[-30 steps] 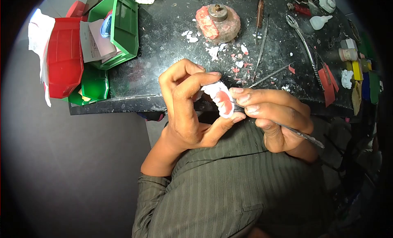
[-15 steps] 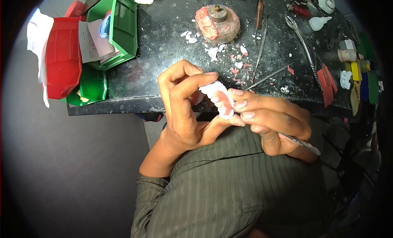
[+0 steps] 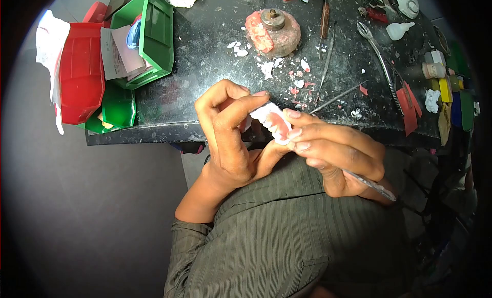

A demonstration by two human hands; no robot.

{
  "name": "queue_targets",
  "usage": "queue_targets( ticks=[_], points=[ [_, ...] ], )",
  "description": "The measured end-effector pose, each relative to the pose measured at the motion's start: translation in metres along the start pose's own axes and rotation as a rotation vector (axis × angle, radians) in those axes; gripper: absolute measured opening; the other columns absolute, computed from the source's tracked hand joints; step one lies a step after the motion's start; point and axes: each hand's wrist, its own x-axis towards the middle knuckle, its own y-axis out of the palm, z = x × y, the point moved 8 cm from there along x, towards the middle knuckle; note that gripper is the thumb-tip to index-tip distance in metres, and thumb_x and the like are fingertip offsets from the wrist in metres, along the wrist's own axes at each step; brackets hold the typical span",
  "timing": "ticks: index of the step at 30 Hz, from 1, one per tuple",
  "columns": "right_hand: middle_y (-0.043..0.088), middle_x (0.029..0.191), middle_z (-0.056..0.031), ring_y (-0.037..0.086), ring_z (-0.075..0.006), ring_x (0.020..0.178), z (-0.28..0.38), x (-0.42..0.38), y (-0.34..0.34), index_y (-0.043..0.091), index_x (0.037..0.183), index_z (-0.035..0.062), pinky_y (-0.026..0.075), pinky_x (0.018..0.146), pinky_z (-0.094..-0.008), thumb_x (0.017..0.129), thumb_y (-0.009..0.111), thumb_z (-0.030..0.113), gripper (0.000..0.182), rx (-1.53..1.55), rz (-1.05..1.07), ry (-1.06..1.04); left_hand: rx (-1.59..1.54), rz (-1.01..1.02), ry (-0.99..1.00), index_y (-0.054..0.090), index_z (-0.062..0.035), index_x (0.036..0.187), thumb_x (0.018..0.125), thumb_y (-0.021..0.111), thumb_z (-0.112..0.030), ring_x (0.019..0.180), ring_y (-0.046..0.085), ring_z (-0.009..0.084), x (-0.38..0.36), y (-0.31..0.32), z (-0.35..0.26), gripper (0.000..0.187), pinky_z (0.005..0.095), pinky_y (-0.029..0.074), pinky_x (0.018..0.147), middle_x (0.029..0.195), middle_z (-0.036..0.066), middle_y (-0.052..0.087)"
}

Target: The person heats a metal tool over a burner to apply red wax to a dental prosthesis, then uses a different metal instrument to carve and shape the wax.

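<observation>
A white and pink dental model [image 3: 274, 125] is held up just in front of the table's edge. Fingers and thumb of my left hand [image 3: 228, 134] grip it from the left, at its top and bottom ends. My right hand [image 3: 343, 154] is closed around a thin dark metal tool [image 3: 373, 185], whose handle sticks out to the lower right. The tool's working end is hidden behind my right fingers, which touch the right side of the model.
On the black table [image 3: 205, 57] stands a round glass burner [image 3: 274, 34] with pink wax, among white and pink scraps. Green [image 3: 159, 39] and red [image 3: 82, 72] bins are at the left. Metal tools [image 3: 379, 57], pink sheets [image 3: 408, 111] and small bottles [image 3: 434, 70] lie right.
My right hand has shifted slightly left with the tool, and its fingertips now cover more of the model's lower end. My left hand keeps its hold.
</observation>
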Motion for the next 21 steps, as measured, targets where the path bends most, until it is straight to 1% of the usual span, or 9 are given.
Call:
queue_targets(
  ticks=[3, 5, 7, 12, 14, 16, 18, 20, 21],
  points=[
    [0.067, 0.103, -0.0252, 0.069, -0.0407, 0.105, 0.0021, -0.0012, 0.0004, 0.058, 0.109, -0.0086, 0.057, 0.099, -0.0503, 0.102, 0.053, 0.005, 0.016, 0.022, 0.008, -0.05, 0.031, -0.022, 0.023, 0.048, 0.0043, 0.13, 0.077, 0.087, -0.028, 0.107, 0.046, 0.0227, 0.0008, -0.0005, -0.0011, 0.073, 0.0296, 0.05, 0.083, 0.121, 0.016, 0.036],
    [0.067, 0.102, -0.0251, 0.07, -0.0404, 0.103, -0.0013, 0.0002, -0.0033, 0.058, 0.11, -0.009, 0.057, 0.098, -0.0513, 0.101, 0.055, 0.006, 0.017, -0.003, -0.01, 0.03, 0.069, -0.022, 0.082, 0.048, 0.0041, 0.13, 0.079, 0.085, -0.027, 0.106, 0.046, 0.0226, 0.0018, -0.0017, -0.0054, 0.071, 0.0296, 0.05, 0.081, 0.12, 0.016, 0.037],
    [0.067, 0.101, -0.0256, 0.07, -0.04, 0.102, -0.0015, -0.0002, -0.0013, 0.059, 0.108, -0.0099, 0.057, 0.097, -0.0522, 0.101, 0.056, 0.006, 0.018, -0.026, -0.005, 0.034, 0.085, -0.035, 0.076, 0.048, 0.0041, 0.13, 0.079, 0.085, -0.027, 0.106, 0.047, 0.0229, 0.0012, -0.0008, -0.0053, 0.071, 0.0299, 0.05, 0.081, 0.119, 0.016, 0.037],
    [0.067, 0.102, -0.0264, 0.07, -0.0398, 0.103, -0.0009, -0.0019, -0.0006, 0.062, 0.1, -0.0101, 0.058, 0.096, -0.0532, 0.101, 0.057, 0.007, 0.018, -0.01, -0.081, 0.035, 0.15, -0.048, 0.086, 0.048, 0.0041, 0.129, 0.079, 0.084, -0.026, 0.104, 0.048, 0.024, 0.0026, -0.0008, -0.0073, 0.069, 0.0304, 0.049, 0.078, 0.117, 0.017, 0.039],
    [0.067, 0.102, -0.0264, 0.07, -0.0399, 0.103, -0.0006, -0.002, -0.0011, 0.062, 0.1, -0.0099, 0.058, 0.096, -0.053, 0.101, 0.057, 0.008, 0.018, -0.021, -0.081, 0.039, 0.155, -0.053, 0.097, 0.049, 0.0038, 0.129, 0.078, 0.085, -0.026, 0.103, 0.048, 0.0243, 0.003, -0.0011, -0.0088, 0.069, 0.0303, 0.049, 0.077, 0.116, 0.017, 0.039],
    [0.067, 0.102, -0.0264, 0.07, -0.0399, 0.102, -0.0014, -0.0022, -0.0019, 0.062, 0.101, -0.0097, 0.058, 0.096, -0.0529, 0.101, 0.057, 0.008, 0.018, -0.03, -0.083, 0.042, 0.15, -0.052, 0.079, 0.049, 0.0039, 0.129, 0.078, 0.085, -0.026, 0.103, 0.048, 0.0243, 0.0018, -0.0011, -0.0079, 0.069, 0.0311, 0.048, 0.079, 0.117, 0.017, 0.04],
    [0.067, 0.103, -0.0272, 0.071, -0.0392, 0.1, -0.0016, -0.0032, 0.0003, 0.062, 0.103, -0.0092, 0.058, 0.095, -0.0515, 0.101, 0.056, 0.005, 0.016, -0.012, -0.028, 0.004, 0.142, -0.051, 0.063, 0.049, 0.004, 0.128, 0.077, 0.085, -0.026, 0.103, 0.048, 0.0244, 0.0025, -0.0022, -0.0065, 0.069, 0.0319, 0.048, 0.08, 0.117, 0.017, 0.04],
    [0.067, 0.104, -0.0276, 0.071, -0.0388, 0.1, -0.0045, -0.0009, -0.0049, 0.061, 0.104, -0.0088, 0.059, 0.094, -0.0504, 0.1, 0.056, 0.004, 0.014, 0.02, -0.056, -0.001, 0.067, 0.026, 0.027, 0.048, 0.0047, 0.128, 0.078, 0.085, -0.03, 0.102, 0.048, 0.0238, 0.0036, 0.0007, -0.0029, 0.071, 0.0336, 0.046, 0.083, 0.117, 0.018, 0.041],
    [0.067, 0.105, -0.028, 0.071, -0.0384, 0.099, -0.0051, -0.0003, -0.0077, 0.061, 0.104, -0.0084, 0.059, 0.093, -0.0493, 0.1, 0.056, 0.003, 0.013, 0.056, -0.084, -0.008, 0.067, 0.025, 0.026, 0.048, 0.0047, 0.128, 0.078, 0.085, -0.03, 0.102, 0.048, 0.0238, 0.0043, 0.0031, -0.0017, 0.071, 0.0336, 0.046, 0.083, 0.117, 0.018, 0.041]
  ],
)
